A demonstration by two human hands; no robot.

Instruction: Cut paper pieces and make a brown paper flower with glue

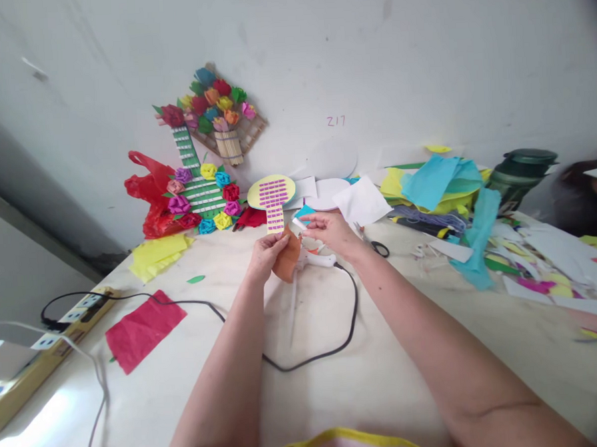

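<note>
My left hand (270,253) is closed on a piece of orange crepe paper (286,259), pinched at its upper edge. Beside it, my right hand (331,232) has its thumb and fingers drawn together at the paper's right side. A small white piece (299,223) shows at its fingertips; its kind is too small to make out. Under the hands lies a white glue gun (320,258), partly hidden, with a clear glue stick (293,310) pointing toward me. Just behind stands a yellow paddle-shaped cutout (273,193) with purple woven strips.
A black cord (355,307) loops across the table to a power strip (60,353). Red crepe paper (146,330) lies left. Behind are a flower-covered green craft (201,195) and a red bag (151,191). Scissors (378,247), paper scraps (545,264) and a dark jar (521,175) are right.
</note>
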